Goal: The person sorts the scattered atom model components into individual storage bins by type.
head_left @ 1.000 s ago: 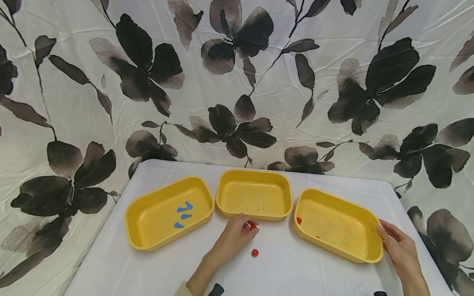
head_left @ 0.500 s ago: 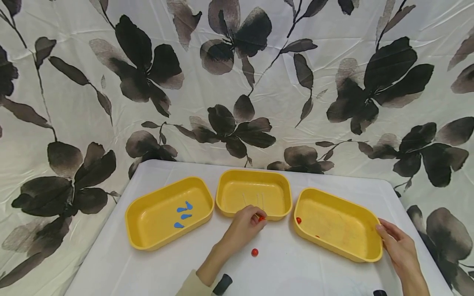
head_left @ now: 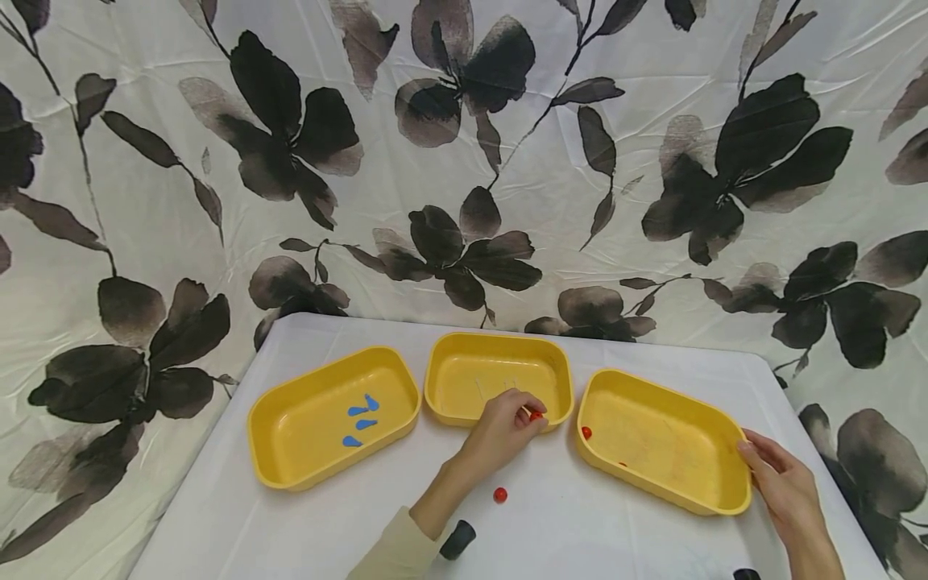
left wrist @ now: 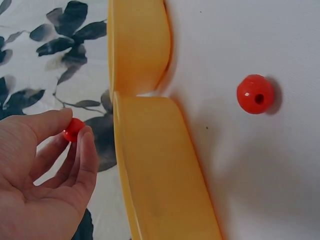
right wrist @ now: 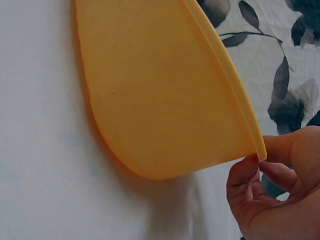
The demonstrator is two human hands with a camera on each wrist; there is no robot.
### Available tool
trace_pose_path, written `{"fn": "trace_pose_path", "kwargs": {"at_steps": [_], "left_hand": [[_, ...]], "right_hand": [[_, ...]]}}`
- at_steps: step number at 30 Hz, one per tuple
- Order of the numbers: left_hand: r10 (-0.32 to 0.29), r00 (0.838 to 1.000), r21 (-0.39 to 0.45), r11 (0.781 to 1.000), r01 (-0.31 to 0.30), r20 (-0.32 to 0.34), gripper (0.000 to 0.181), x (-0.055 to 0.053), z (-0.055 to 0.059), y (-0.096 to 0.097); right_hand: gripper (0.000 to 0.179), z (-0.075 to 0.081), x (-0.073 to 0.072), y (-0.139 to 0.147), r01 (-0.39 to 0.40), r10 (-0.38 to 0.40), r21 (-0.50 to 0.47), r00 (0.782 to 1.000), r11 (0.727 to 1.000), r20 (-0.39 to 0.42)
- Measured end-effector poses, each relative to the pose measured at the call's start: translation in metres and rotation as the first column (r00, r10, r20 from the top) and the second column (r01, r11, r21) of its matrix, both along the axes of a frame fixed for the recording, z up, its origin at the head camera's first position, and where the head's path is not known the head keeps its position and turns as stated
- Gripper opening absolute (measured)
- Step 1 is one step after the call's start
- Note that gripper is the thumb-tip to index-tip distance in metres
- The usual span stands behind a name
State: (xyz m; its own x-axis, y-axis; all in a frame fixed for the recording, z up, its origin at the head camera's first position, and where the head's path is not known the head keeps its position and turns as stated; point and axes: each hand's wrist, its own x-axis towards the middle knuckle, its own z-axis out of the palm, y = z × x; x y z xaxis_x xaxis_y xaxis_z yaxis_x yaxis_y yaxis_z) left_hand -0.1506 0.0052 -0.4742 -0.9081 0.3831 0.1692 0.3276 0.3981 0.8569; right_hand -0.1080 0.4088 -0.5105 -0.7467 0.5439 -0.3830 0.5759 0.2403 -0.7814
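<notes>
My left hand (head_left: 502, 433) pinches a red bead (left wrist: 74, 129) between thumb and fingertips, above the front rim of the middle yellow tray (head_left: 451, 391). Another red bead (head_left: 500, 495), its hole showing in the left wrist view, lies on the white table in front of that tray. On the right, my right hand (head_left: 786, 486) grips the outer rim of the right yellow tray (head_left: 663, 435) between thumb and fingers. Inside this tray a red bead (head_left: 586, 432) sits at the left end, and a bit of red (head_left: 623, 464) shows just over the front rim.
The left yellow tray (head_left: 293, 431) holds several blue drop-shaped pieces (head_left: 366, 424). Thin white sticks (head_left: 479, 389) lie in the middle tray, partly behind my left hand. A floral cloth (head_left: 464, 161) hangs behind the white table (head_left: 580, 532).
My left hand has moved right and slightly away from me with the red bead, from the table before the middle tray to over its front rim. The right hand stays on its tray.
</notes>
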Motion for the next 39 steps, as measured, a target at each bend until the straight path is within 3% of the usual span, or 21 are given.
{"fn": "trace_pose_path", "kwargs": {"at_steps": [7, 16, 27, 33, 39], "left_hand": [[-0.016, 1.000, -0.008, 1.000, 0.016, -0.010, 0.013, -0.007, 0.004, 0.016], [-0.057, 0.997, -0.039, 0.998, 0.056, -0.049, 0.015, -0.016, 0.019, 0.039], [-0.124, 0.992, -0.013, 0.992, 0.123, -0.029, 0.018, -0.026, 0.023, 0.064], [-0.151, 0.988, 0.006, 0.989, 0.151, 0.016, 0.019, -0.029, 0.019, 0.079], [-0.143, 0.988, -0.018, 0.989, 0.145, 0.065, 0.015, -0.031, 0.008, 0.094]], "right_hand": [[0.065, 0.000, 0.000, 0.001, -0.010, 0.010, 0.002, 1.000, 1.000, -0.012], [0.066, 0.001, 0.000, 0.000, -0.006, 0.006, -0.004, 1.000, 1.000, 0.000], [0.065, 0.001, -0.001, -0.001, -0.012, 0.012, 0.001, 1.000, 1.000, -0.016], [0.065, 0.001, -0.001, -0.001, -0.012, 0.012, -0.002, 1.000, 1.000, -0.010], [0.065, 0.003, 0.000, -0.001, -0.008, 0.008, -0.001, 1.000, 1.000, -0.005]]}}
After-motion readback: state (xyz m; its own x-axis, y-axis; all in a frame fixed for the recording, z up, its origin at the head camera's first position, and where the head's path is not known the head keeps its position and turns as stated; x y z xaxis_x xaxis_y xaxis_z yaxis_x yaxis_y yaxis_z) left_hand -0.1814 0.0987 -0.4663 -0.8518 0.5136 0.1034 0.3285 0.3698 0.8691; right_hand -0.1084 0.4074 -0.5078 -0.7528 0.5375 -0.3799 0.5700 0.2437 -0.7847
